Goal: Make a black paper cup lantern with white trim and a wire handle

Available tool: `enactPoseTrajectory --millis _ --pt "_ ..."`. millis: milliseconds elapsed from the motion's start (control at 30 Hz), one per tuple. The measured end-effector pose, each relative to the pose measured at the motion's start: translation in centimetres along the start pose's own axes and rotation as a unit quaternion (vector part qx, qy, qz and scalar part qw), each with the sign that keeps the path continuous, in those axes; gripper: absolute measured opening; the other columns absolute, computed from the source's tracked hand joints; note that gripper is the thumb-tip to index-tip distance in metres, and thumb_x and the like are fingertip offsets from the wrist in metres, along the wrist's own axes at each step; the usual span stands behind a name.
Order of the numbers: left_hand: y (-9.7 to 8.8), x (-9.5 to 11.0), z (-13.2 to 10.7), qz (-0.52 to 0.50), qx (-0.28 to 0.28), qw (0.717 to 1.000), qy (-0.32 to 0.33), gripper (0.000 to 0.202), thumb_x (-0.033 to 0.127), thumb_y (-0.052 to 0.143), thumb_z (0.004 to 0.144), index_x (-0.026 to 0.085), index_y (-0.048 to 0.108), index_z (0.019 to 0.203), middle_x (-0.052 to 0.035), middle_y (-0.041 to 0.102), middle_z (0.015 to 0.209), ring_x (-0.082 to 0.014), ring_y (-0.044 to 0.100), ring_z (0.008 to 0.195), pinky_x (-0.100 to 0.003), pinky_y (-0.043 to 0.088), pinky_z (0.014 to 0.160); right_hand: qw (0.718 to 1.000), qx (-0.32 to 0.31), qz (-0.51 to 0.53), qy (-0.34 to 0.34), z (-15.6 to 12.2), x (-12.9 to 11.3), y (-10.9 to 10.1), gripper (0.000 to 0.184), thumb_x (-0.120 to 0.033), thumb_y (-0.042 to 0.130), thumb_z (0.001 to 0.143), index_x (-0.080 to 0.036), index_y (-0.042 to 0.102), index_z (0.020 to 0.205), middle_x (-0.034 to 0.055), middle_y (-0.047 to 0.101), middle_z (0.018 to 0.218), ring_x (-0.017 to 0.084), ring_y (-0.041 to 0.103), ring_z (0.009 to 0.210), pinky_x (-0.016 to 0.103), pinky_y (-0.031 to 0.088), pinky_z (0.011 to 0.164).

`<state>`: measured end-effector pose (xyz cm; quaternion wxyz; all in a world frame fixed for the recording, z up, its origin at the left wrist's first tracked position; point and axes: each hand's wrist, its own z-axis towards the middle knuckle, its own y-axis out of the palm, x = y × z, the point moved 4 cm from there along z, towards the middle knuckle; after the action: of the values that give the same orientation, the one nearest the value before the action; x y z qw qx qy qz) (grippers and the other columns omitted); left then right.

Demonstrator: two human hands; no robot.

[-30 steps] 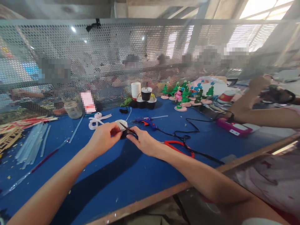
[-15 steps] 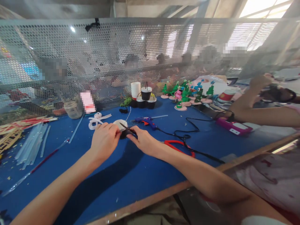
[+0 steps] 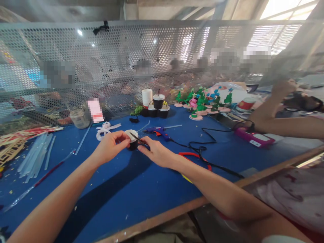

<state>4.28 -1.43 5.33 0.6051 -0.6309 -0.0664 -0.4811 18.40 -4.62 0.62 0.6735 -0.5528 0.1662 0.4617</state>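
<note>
A small paper cup (image 3: 131, 146), white at the top and black below, stands on the blue table between my hands. My left hand (image 3: 111, 144) is at its left side, thumb and forefinger brought together by the rim; whatever they pinch is too small to make out. My right hand (image 3: 158, 152) grips a slim dark pointed tool (image 3: 135, 137), whose tip reaches over the cup. I cannot tell whether it is tweezers or snips. Behind the cup lies a thin clear strand (image 3: 143, 126). A blue glue gun (image 3: 158, 132) rests just beyond my right hand.
Stacked black-and-white cups (image 3: 158, 104), a white ribbon (image 3: 103, 131) and green felt trees (image 3: 201, 101) stand farther back. Glue sticks (image 3: 36, 155) lie left. Red-handled pliers (image 3: 192, 154) and a black cord (image 3: 215, 164) are by my right forearm. A co-worker's arm (image 3: 278, 123) is at the right.
My left hand has turned and drawn back slightly from the cup, showing more of its side. The pale strand behind the cup has dropped lower. My right hand barely moved.
</note>
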Motion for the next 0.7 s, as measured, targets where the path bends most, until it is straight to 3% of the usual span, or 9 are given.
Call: enactPoseTrajectory --millis 100,267,400,533,633,700 --pt "0.0 0.4 -0.2 0.051 0.039 0.998 0.018 0.014 0.027 0.050 0.071 0.015 0.057 0.067 0.0011 0.062 0.062 -0.0114 0.052 0.059 -0.022 0.040 0.057 1.000 -0.023 -0.008 0.007 -0.1 -0.1 0.2 0.024 -0.031 0.043 0.084 -0.014 0.049 0.101 0.0097 0.062 0.094 0.020 0.059 0.084 0.032 0.042 0.073" --pt "-0.1 0.4 -0.3 0.063 0.041 0.997 0.012 0.016 0.030 0.052 0.071 0.015 0.058 0.066 0.0008 0.062 0.062 -0.0121 0.051 0.058 -0.023 0.039 0.056 1.000 -0.016 -0.018 0.009 -0.1 -0.2 0.2 0.024 -0.031 0.041 0.085 -0.014 0.049 0.098 0.0099 0.063 0.090 0.020 0.059 0.080 0.032 0.042 0.070" --pt "-0.1 -0.9 0.1 -0.130 -0.030 0.990 -0.040 0.024 0.038 0.053 0.073 0.015 0.060 0.073 -0.0017 0.064 0.069 -0.0137 0.056 0.067 -0.026 0.041 0.065 1.000 0.000 -0.005 -0.004 -0.2 -0.4 0.0 0.021 -0.030 0.041 0.085 -0.015 0.049 0.097 0.0096 0.063 0.093 0.020 0.059 0.084 0.032 0.042 0.072" --pt "0.6 -2.4 0.1 -0.338 -0.136 0.924 -0.115 0.031 0.044 0.052 0.075 0.014 0.062 0.073 -0.0025 0.060 0.063 -0.0120 0.054 0.063 -0.027 0.040 0.064 1.000 0.004 -0.008 -0.009 -0.2 -0.6 -0.1 0.021 -0.028 0.042 0.084 -0.014 0.049 0.097 0.0106 0.063 0.092 0.020 0.059 0.083 0.032 0.042 0.072" --pt "1.2 -2.5 0.0 -0.391 -0.183 0.893 -0.123 0.028 0.043 0.059 0.069 0.014 0.058 0.067 0.0006 0.053 0.054 -0.0098 0.047 0.055 -0.024 0.036 0.057 1.000 -0.006 -0.019 -0.018 -0.3 -0.8 -0.2 0.021 -0.028 0.043 0.084 -0.013 0.048 0.098 0.0107 0.063 0.093 0.020 0.059 0.084 0.032 0.042 0.072" --pt "1.4 -2.2 -0.1 -0.388 -0.197 0.894 -0.109 0.030 0.043 0.061 0.067 0.015 0.053 0.064 0.0028 0.048 0.053 -0.0092 0.043 0.054 -0.024 0.034 0.056 0.999 -0.008 -0.031 -0.025 -0.3 -1.0 -0.2 0.021 -0.027 0.044 0.084 -0.013 0.048 0.099 0.0113 0.062 0.094 0.021 0.059 0.085 0.032 0.042 0.073"
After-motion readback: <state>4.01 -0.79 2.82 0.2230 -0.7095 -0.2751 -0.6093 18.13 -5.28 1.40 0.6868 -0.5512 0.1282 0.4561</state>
